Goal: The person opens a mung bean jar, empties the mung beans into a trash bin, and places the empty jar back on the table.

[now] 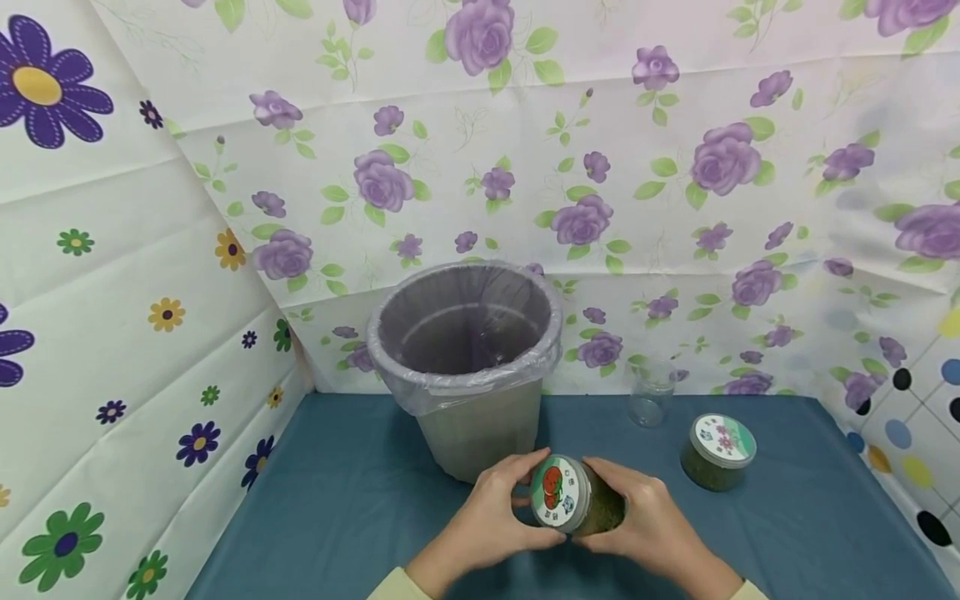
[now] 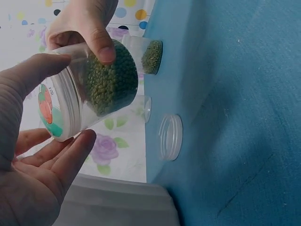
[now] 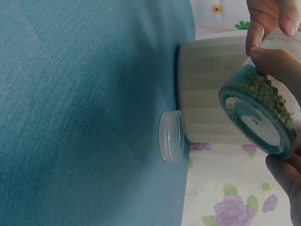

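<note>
The left hand (image 1: 491,512) curls round a tilted jar's (image 1: 604,500) lidded end, the right hand (image 1: 648,517) its body — some fingers hidden; it's above the table (image 1: 322,492), before the bin (image 1: 483,425); a clear cap (image 2: 170,137) — hidden overhead — lies below.

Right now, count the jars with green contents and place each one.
2: the held jar, tilted between the left hand and right hand; the second jar, standing on the blue surface farther right. Any behind the bin would be hidden.

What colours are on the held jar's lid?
The jar lid is mostly white, green and red; clearest in the head view.
</note>
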Demonstrator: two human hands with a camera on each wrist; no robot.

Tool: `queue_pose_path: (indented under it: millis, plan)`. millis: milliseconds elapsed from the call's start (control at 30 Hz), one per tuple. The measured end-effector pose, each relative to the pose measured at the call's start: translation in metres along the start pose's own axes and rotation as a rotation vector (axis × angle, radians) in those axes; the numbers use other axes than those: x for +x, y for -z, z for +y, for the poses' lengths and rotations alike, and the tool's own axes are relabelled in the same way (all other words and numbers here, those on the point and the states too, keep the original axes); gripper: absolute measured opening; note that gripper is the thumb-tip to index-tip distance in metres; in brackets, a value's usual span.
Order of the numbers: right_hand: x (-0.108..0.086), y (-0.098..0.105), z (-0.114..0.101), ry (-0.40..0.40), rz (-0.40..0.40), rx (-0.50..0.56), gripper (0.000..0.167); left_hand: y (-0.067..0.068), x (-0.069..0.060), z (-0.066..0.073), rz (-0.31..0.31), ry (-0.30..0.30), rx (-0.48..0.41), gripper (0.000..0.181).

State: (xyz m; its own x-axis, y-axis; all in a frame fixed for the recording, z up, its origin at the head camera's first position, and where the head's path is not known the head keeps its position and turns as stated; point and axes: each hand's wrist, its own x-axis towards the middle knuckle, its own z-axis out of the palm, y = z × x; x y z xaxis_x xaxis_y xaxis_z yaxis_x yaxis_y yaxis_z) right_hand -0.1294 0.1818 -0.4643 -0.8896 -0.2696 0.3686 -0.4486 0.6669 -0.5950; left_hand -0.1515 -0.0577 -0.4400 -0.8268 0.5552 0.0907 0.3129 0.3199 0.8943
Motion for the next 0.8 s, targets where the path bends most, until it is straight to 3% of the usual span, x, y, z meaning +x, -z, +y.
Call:
queue_pose_path:
  millis: [267, 500, 633, 800]
  plan:
    - [-0.0009, -0.001, 0.0004, 0.002, 0.012, -0.004, 0.088, -0.0055, -0.0022, 0.0025, 0.076, 0.0, 0.038, 0.083]
    - [-0.0015, -0.002, 0.0016, -0.004, 0.014, -0.015, 0.089, -0.0099, -0.0007, 0.0044, 0.141, 0.049, 0.073, 0.07]
    - [-0.0008, -0.0019, 0.0018, -0.005, 0.015, -0.022, 0.088, -0.0081, -0.0002, 0.003, 0.122, 0.066, 0.036, 0.078]
    - [-0.0005, -0.0021, 0.0019, -0.004, 0.013, -0.028, 0.088, -0.0022, 0.0004, 0.0013, 0.039, 0.022, -0.01, 0.094]
